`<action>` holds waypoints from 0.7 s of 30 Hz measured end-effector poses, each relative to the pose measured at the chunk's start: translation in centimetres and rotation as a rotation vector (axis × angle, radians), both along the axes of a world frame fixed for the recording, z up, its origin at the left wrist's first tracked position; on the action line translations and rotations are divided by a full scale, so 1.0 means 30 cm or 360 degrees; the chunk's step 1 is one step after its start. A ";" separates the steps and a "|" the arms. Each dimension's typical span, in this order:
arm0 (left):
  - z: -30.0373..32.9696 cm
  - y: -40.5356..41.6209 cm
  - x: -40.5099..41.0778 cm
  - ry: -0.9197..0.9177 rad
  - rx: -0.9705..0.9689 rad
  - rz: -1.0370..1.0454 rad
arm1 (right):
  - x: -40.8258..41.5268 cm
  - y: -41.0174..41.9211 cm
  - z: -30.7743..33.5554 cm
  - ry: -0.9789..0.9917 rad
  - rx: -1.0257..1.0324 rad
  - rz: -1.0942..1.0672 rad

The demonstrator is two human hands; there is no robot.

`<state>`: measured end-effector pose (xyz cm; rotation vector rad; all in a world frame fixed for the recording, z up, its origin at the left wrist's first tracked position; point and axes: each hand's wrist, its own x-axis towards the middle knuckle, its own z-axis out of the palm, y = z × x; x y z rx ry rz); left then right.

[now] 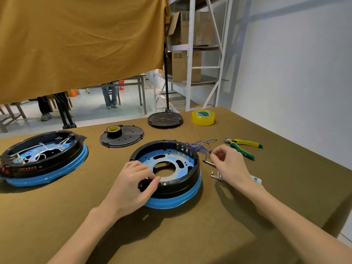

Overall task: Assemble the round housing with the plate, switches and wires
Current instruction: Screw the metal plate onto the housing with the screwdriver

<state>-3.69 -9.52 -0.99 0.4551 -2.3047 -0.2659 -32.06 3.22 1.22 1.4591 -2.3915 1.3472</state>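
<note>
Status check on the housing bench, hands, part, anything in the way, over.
Left hand pinches a black part at the round housing rim. Right hand pinches the blue wires. Plate seated inside. Pliers lie clear.

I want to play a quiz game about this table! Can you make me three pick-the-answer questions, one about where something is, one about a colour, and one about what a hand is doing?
1. Where is the small black tape roll?
A on the flat black cover
B inside the round housing
C on the pliers

2. What colour is the big tape roll?
A red
B yellow
C white

3. What is the left hand doing?
A lying flat
B pinching a small black part
C holding scissors

Answers: 1 A, it sits on the cover; 2 B, clear yellow; 3 B, fingers curl round it at the housing's rim.
</note>
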 end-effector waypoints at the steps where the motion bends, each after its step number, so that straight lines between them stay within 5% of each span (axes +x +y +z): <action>1: 0.011 0.018 -0.014 -0.0020 -0.0090 0.0011 | 0.014 -0.010 0.007 -0.0035 -0.0087 0.0097; 6: 0.032 0.141 -0.154 -0.0312 -0.0186 -0.0078 | 0.092 -0.072 0.008 0.0084 -0.0030 0.0572; 12: 0.059 0.045 -0.009 -0.0296 0.0078 -0.0216 | 0.103 -0.048 -0.021 0.0057 -0.0149 0.0635; 17: 0.064 0.045 -0.011 -0.0052 -0.0025 -0.0053 | 0.135 -0.070 0.003 -0.0143 -0.0379 0.0577; 21: 0.031 0.098 -0.113 -0.0217 -0.0173 -0.0045 | 0.148 -0.077 0.000 -0.0351 -0.0498 0.0616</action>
